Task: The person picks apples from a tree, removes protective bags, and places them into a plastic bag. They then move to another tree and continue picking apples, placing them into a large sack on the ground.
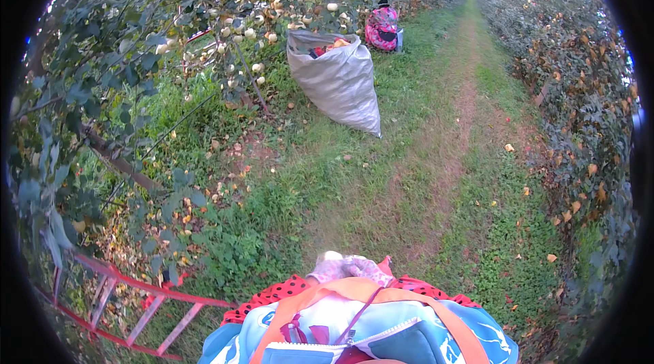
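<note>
Both hands are low in the view, close together just beyond an orange strap [352,287] across my chest, in pink-and-white patterned gloves. My left hand [327,270] is around a pale round fruit, likely an apple [332,256], whose top shows above the glove. Beside it, touching or nearly so, is my right hand [364,269]; its palm and anything in it are hidden. A small red piece [386,265] sticks up at its outer side. Red sleeves with black dots cover both forearms. Pale apples [250,33] hang on the tree ahead to the left.
A large whitish woven sack [340,77], open at the top with red and yellowish contents, is on the grass ahead. Behind it is a pink patterned backpack [381,29]. A red ladder [148,292] lies or leans at lower left. Tree rows flank a grassy path [467,93].
</note>
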`<state>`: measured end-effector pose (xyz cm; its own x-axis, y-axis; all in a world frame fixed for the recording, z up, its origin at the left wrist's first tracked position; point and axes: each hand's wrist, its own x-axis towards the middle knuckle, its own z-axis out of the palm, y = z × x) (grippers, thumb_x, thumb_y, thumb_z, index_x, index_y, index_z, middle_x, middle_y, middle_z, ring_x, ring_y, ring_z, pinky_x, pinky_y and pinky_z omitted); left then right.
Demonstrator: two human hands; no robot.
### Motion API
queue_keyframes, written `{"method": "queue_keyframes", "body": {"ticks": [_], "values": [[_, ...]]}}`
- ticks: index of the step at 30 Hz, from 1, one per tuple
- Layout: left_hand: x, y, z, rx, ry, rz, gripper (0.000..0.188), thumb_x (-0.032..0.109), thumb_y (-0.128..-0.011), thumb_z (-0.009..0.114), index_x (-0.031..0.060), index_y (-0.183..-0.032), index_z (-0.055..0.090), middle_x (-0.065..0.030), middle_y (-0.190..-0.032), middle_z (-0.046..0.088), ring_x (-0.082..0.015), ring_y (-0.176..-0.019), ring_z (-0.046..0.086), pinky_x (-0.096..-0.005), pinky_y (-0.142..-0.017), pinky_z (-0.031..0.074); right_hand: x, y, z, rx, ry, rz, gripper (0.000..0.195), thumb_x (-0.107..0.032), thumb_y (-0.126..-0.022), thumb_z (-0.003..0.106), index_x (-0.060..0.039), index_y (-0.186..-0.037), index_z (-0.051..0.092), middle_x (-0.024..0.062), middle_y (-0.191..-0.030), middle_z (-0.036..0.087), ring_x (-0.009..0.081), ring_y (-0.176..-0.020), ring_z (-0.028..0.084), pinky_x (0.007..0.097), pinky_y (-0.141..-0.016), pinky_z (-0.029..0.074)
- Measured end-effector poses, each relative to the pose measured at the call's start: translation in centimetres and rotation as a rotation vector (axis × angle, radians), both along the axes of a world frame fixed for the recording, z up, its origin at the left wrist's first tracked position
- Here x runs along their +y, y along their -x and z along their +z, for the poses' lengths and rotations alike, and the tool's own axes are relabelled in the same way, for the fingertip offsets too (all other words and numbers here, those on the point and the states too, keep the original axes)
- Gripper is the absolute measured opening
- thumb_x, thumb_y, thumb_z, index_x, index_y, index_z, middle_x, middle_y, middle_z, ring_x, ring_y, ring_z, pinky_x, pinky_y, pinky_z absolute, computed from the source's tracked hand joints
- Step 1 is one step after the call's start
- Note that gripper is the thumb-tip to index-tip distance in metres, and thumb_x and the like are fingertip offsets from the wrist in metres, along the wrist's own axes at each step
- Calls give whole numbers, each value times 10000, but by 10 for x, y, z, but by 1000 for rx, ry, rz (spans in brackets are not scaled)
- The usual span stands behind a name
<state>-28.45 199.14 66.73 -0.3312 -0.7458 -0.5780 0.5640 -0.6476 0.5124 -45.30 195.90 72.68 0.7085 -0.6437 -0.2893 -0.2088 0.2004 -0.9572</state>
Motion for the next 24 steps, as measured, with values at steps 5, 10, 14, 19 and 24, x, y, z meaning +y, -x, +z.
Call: {"method": "queue_keyframes", "body": {"ticks": [5, 10, 14, 19, 24], "values": [[-56, -32, -10, -81, -55, 26, 219, 151, -968, 454, -32, -989, 573, -115, -914, 622, -235, -809, 586, -330, -740, 477, -41, -30, 3, -87, -96, -102, 313, -253, -948, 523, -28, -1150, 601, 79, -1096, 638, 192, -1001, 586, 325, -871, 459], [-96, -57, -25, -534, 358, -187, 216, 181, -966, 459, 5, -1012, 575, -112, -939, 631, -248, -853, 597, -355, -770, 474, -98, -58, -21, 63, -160, -280, 272, -220, -937, 546, -15, -1101, 615, 116, -1053, 655, 202, -966, 608, 328, -850, 474], [-146, -84, 31, -726, 269, -217, 182, 156, -919, 543, 69, -1058, 622, -44, -1012, 645, -183, -920, 604, -304, -807, 467, -161, -85, -25, 214, 212, -244, 219, -192, -923, 562, -29, -1049, 636, 138, -978, 650, 253, -917, 619, 351, -820, 483], [-214, -125, 10, -327, 267, -54, 242, 49, -875, 594, 27, -1115, 614, -41, -1034, 628, -146, -917, 589, -284, -824, 474, -258, -128, -31, 94, 554, -13, 207, -204, -909, 566, -47, -1023, 639, 143, -895, 622, 333, -858, 591, 375, -784, 481], [-284, -135, 74, 264, 93, 403, 356, -12, -883, 558, 9, -1237, 528, -75, -1018, 607, -145, -822, 566, -284, -770, 488, -354, -175, 16, -85, -397, 120, 182, -141, -901, 548, -24, -1012, 634, 100, -930, 627, 241, -869, 604, 335, -765, 486]]}}
